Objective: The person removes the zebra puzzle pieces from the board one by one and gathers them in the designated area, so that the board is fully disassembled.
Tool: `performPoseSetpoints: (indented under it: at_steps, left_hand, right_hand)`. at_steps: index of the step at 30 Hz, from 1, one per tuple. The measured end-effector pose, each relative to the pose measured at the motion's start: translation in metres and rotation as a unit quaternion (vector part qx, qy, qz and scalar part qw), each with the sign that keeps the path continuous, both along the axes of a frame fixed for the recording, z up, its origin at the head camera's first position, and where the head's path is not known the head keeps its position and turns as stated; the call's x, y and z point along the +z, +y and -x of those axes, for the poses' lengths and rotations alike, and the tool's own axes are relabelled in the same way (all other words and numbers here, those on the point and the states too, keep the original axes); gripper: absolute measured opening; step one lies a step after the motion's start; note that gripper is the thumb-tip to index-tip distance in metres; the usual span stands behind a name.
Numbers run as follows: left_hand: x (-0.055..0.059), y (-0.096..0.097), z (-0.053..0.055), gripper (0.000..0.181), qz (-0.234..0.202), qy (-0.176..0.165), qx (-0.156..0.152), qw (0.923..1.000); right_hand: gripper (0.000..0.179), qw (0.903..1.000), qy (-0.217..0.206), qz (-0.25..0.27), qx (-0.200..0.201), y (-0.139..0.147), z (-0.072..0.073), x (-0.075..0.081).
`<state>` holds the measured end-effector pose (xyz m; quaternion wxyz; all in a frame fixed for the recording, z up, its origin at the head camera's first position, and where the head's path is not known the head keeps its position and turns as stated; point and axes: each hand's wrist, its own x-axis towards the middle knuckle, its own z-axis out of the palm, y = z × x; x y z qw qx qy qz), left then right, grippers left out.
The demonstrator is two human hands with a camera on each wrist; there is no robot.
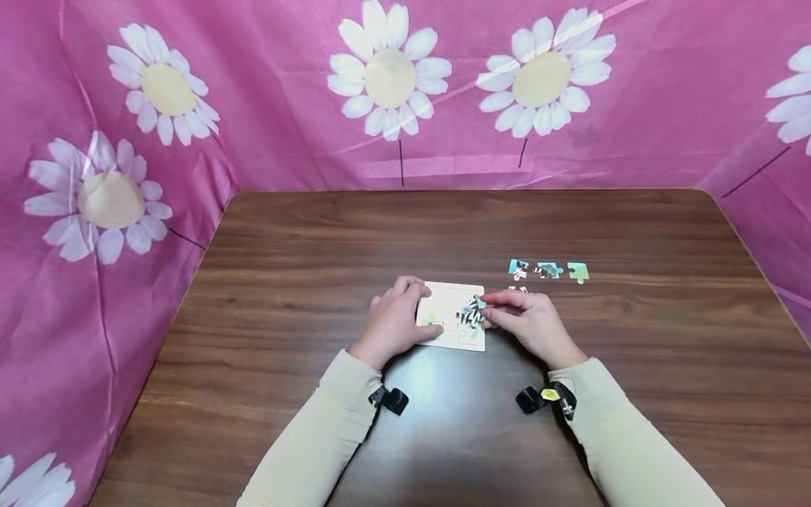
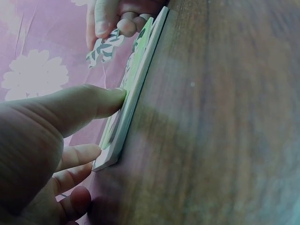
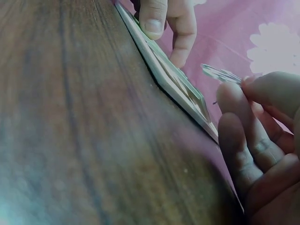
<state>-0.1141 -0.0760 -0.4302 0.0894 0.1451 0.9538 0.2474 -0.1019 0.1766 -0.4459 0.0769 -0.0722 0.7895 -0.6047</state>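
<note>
A pale puzzle board lies on the table, with green and black-and-white pieces along its near side. My left hand grips the board's left side, its thumb pressing the near left part and its fingers at the far left edge. Thumb and fingertips of my right hand pinch a zebra-striped puzzle piece over the board's right side. In the right wrist view, that striped piece is seen nearly edge-on, raised above the frame of the board.
Beyond my right hand lie loose puzzle pieces: a blue one with zebra markings, a blue and dark one and a green one. Another piece is partly hidden by my right hand. Pink flowered cloth borders the wooden table.
</note>
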Motion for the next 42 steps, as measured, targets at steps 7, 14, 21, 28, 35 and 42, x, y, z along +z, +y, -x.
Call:
performPoseSetpoints:
  at_steps: [7, 14, 21, 28, 35, 42]
  left_hand:
    - [-0.004, -0.001, -0.006, 0.061, -0.001, -0.012, 0.005, 0.9999]
    - [-0.004, -0.004, -0.005, 0.061, 0.001, -0.009, 0.007, 0.9999]
    - [-0.006, -0.006, -0.003, 0.061, -0.006, -0.005, 0.01, 0.9999]
    - [-0.003, -0.005, 0.002, 0.061, -0.013, -0.004, 0.011, 0.9998]
    - [-0.003, -0.002, 0.004, 0.061, -0.013, -0.006, 0.007, 0.9999]
    - [-0.004, -0.001, 0.004, 0.061, -0.014, -0.004, 0.004, 0.9999]
  right_hand:
    - [0.023, 0.9998, 0.012, 0.018, -0.001, -0.001, -0.006, -0.007]
    - [0.023, 0.9994, 0.014, 0.032, -0.004, -0.002, -0.002, -0.01]
    - [0.025, 0.9997, 0.022, 0.004, 0.0, -0.006, -0.001, -0.007]
    - [0.033, 0.9984, 0.051, -0.017, 0.018, -0.007, 0.003, -0.001]
    - [0.036, 0.9968, 0.063, -0.045, 0.02, -0.005, 0.002, -0.002]
    - [0.034, 0.9893, 0.132, -0.051, 0.035, -0.001, 0.0, -0.003]
